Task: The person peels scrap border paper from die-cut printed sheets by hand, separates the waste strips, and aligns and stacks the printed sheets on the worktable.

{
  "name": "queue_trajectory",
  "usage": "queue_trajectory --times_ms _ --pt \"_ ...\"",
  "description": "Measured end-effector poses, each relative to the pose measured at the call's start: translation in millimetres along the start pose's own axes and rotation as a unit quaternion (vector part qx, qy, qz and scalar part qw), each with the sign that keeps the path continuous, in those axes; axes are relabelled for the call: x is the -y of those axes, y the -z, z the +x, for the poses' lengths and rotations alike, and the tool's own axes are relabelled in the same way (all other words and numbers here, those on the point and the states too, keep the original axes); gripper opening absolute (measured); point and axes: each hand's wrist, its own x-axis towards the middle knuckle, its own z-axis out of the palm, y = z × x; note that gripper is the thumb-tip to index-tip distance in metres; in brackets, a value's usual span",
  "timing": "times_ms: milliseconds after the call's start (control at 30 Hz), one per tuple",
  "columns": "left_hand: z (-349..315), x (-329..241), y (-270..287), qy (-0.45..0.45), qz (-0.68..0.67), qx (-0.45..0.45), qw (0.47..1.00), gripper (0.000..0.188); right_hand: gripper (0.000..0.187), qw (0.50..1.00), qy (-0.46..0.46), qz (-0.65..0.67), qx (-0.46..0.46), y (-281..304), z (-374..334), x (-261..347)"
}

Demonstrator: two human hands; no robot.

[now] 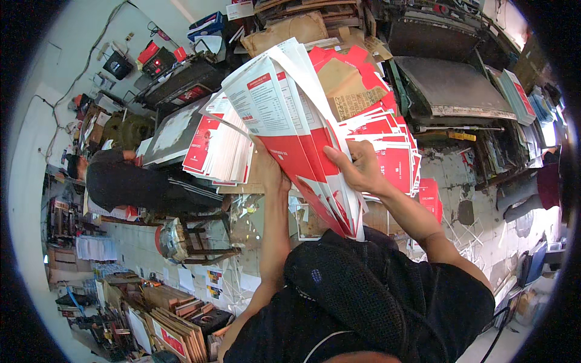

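Observation:
A thick bundle of red and white printed card sheets (296, 136) stands tilted up in front of my chest, its layers fanned apart at the top. My left hand (270, 170) grips its left edge, the fingers mostly hidden behind it. On the other edge my right hand (361, 168) is closed, thumb on the front face and fingers bent at the side. Just left of the bundle lies a stack of similar red and white cards (212, 148). More printed cards (396, 160) lie in a loose, overlapping pile to the right.
Brown paper (348, 78) and red cut pieces (366, 63) lie beyond the bundle. A dark machine with a flat plate (451, 91) stands far right. At left, a person in black (130, 184) bends near a stool (203, 242). Paper scraps (242, 281) litter the floor.

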Motion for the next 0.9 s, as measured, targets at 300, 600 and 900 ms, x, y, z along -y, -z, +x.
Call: queue_trajectory --times_ms 300,600,900 --pt "5 -23 -25 -0.048 0.088 -0.104 0.99 0.056 0.036 0.994 0.045 -0.019 -0.099 12 2 -30" --pt "23 -11 10 0.037 -0.011 0.0 0.999 0.061 0.032 0.91 -0.236 0.334 -0.064 86 43 -19" --pt "86 56 122 0.203 -0.371 0.46 0.781 0.033 0.038 0.959 -0.243 0.125 -0.074 150 134 -96"
